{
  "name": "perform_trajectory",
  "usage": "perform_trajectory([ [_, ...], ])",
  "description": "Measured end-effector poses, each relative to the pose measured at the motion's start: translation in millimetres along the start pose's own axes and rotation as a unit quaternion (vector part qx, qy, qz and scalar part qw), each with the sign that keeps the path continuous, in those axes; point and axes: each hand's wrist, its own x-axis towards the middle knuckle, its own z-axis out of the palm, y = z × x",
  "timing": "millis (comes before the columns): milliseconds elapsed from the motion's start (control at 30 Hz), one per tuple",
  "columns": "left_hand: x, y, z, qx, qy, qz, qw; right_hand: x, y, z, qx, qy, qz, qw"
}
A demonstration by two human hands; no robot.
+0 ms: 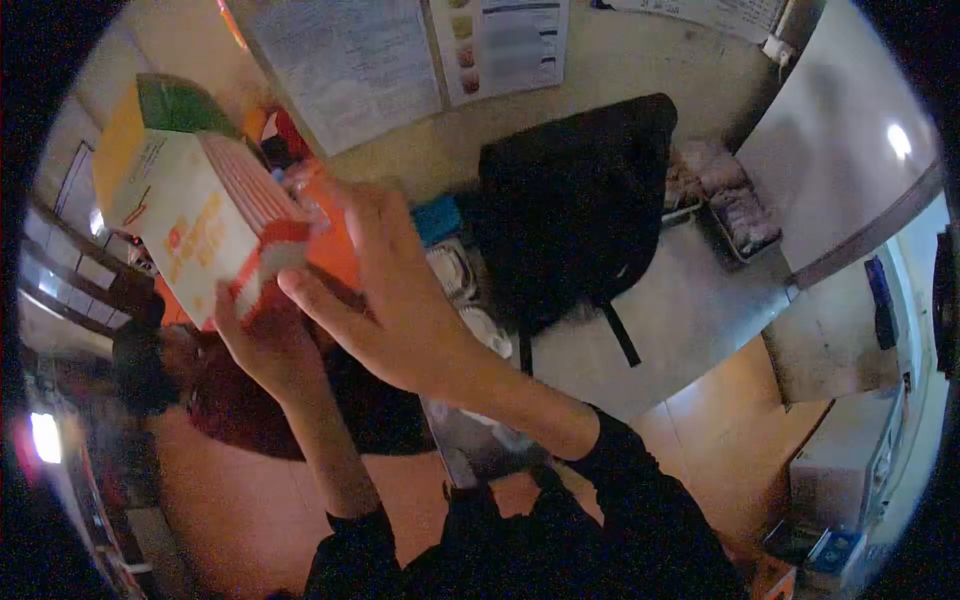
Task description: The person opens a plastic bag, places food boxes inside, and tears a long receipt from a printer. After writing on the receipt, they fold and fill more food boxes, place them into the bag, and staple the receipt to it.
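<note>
A printed carton (185, 225), white with orange lettering and green and yellow flaps, is held up at the upper left, tilted. Around its lower edge my left hand (270, 345) is closed, with the thumb near the bottom corner. My right hand (385, 290) reaches across at the carton's right side, its thumb and fingers bent about the red and white striped edge (265, 195). What its fingertips grip is partly hidden and blurred. Orange-red material (335, 225) shows behind my right hand.
A black bag (575, 210) with straps rests on the metal table (690, 300). Trays of wrapped items (740, 215) stand at its back right. Clear containers (455, 270) lie left of the bag. Sheets (500, 45) hang on the wall. A person in dark red (235, 400) is at the left.
</note>
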Motion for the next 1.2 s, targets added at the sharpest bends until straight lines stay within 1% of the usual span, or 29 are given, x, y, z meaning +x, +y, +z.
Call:
perform_trajectory([
  [33,-50,4,-4,-0.001,0.016,-0.003,1.000,-21,-14,-15,0.011,-0.007,0.002,1.000],
  [67,-100,5,-8,-0.003,0.031,-0.007,0.999,-47,-28,-35,0.104,-0.038,0.072,0.991],
  [100,-150,0,-6,0.005,0.079,-0.008,0.997,-73,-41,-56,0.194,-0.068,0.144,0.968],
  [167,-243,-20,-22,0.069,0.080,-0.089,0.990,-136,-49,-100,0.210,-0.038,0.170,0.962],
  [200,-287,-37,-35,0.120,0.054,-0.147,0.980,-175,-51,-117,0.210,0.013,0.188,0.959],
  [233,-326,-55,-46,0.173,0.018,-0.204,0.963,-198,-61,-146,0.258,0.032,0.260,0.930],
  [267,-359,-77,-54,0.220,-0.023,-0.235,0.946,-221,-67,-176,0.303,0.044,0.325,0.895],
  [333,-405,-105,-34,0.261,-0.090,-0.216,0.936,-285,-37,-208,0.243,0.073,0.385,0.887],
  [367,-420,-135,-50,0.255,-0.131,-0.184,0.940,-312,-21,-218,0.231,0.078,0.396,0.885],
  [400,-430,-151,-56,0.257,-0.127,-0.173,0.942,-336,-3,-223,0.222,0.089,0.407,0.881],
  [467,-434,-182,-72,0.139,-0.134,-0.277,0.941,-385,53,-225,0.207,0.077,0.412,0.884],
  [500,-437,-218,-103,0.142,-0.131,-0.271,0.943,-406,81,-227,0.185,0.071,0.428,0.882],
  [533,-434,-263,-141,0.273,-0.175,-0.196,0.925,-412,104,-225,0.188,0.065,0.430,0.881],
  [600,-434,-297,-183,0.402,-0.212,-0.126,0.882,-422,138,-218,0.099,-0.015,0.440,0.892],
  [633,-425,-300,-189,0.442,-0.197,-0.113,0.868,-425,148,-215,0.099,-0.017,0.443,0.891],
  [667,-421,-305,-190,0.463,-0.188,-0.107,0.860,-426,158,-211,-0.045,-0.070,0.405,0.910],
  [700,-415,-304,-186,0.483,-0.178,-0.102,0.851,-425,163,-208,-0.188,-0.122,0.357,0.907],
  [733,-416,-298,-174,0.429,-0.153,-0.135,0.880,-418,155,-205,-0.156,-0.072,0.375,0.911],
  [800,-421,-273,-141,0.371,-0.121,-0.170,0.905,-389,126,-209,-0.147,-0.064,0.384,0.909],
  [867,-427,-241,-98,0.543,-0.128,-0.102,0.824,-375,121,-214,-0.140,-0.060,0.388,0.909],
  [933,-424,-214,-66,0.519,-0.098,-0.125,0.840,-367,127,-226,-0.168,-0.103,0.408,0.891],
  [967,-424,-209,-59,0.496,-0.076,-0.146,0.853,-363,131,-231,-0.169,-0.113,0.404,0.892],
  [1000,-424,-214,-60,0.493,-0.065,-0.145,0.856,-359,135,-237,-0.189,-0.125,0.411,0.883],
  [1033,-425,-224,-65,0.524,-0.063,-0.102,0.843,-356,138,-241,-0.209,-0.138,0.419,0.873],
  [1067,-427,-233,-71,0.554,-0.060,-0.059,0.828,-355,139,-245,-0.165,-0.131,0.445,0.870],
  [1100,-431,-240,-78,0.552,-0.046,-0.060,0.830,-355,145,-251,-0.167,-0.144,0.440,0.871],
  [1133,-436,-239,-81,0.579,-0.088,-0.020,0.810,-354,152,-256,-0.193,-0.164,0.424,0.870],
  [1167,-439,-240,-84,0.592,-0.102,-0.002,0.799,-355,159,-254,-0.217,-0.184,0.407,0.868],
  [1200,-441,-237,-83,0.605,-0.116,0.017,0.788,-340,141,-255,-0.249,-0.215,0.407,0.852],
])
